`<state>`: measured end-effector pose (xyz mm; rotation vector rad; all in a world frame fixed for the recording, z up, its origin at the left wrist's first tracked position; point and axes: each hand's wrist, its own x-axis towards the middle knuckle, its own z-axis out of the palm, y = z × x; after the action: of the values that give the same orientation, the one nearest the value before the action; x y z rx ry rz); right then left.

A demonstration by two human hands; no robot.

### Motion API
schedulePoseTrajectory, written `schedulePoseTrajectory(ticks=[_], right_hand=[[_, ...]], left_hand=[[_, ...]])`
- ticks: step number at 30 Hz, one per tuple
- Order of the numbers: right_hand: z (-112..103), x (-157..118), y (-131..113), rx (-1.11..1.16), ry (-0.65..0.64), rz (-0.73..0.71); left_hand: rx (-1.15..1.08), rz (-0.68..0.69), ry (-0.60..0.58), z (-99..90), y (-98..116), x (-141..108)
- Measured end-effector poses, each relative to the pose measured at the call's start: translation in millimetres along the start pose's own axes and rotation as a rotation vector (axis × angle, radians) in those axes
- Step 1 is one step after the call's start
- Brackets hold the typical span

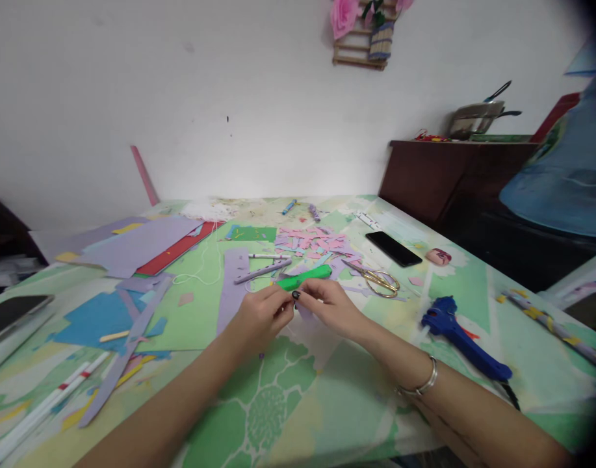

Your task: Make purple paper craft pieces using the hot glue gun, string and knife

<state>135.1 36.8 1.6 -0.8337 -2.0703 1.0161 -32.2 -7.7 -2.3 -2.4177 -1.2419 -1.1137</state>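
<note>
My left hand (266, 313) and my right hand (331, 305) meet above the middle of the table, fingertips pinched together. A small piece of purple paper (305, 314) shows below the right fingers, held between the two hands; much of it is hidden by them. Just beyond the fingertips lies a bright green stick-like object (305, 276). Gold-handled scissors (381, 283) rest past my right hand. A purple rolled strip (262, 270) and a purple paper sheet (233, 286) lie beyond my left hand.
Cut pink paper scraps (312, 242) are heaped farther back. On the right are a black phone (393, 248), a blue glue gun (466, 341) and a decorated stick (554, 325). Coloured sheets (146, 244), blue paper (95, 322) and white sticks (58, 396) cover the left.
</note>
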Motion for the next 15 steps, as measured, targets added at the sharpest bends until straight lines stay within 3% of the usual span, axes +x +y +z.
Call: schedulePoseTrajectory(ticks=[5,15], right_hand=[[1,1,1,-0.014,0.012,-0.005],[-1,1,2,0.151,-0.012,0.04]], left_hand=[[-0.007,0.061,0.011,2.7,0,-2],[-0.249,-0.085,-0.029,-7.2,3,0]])
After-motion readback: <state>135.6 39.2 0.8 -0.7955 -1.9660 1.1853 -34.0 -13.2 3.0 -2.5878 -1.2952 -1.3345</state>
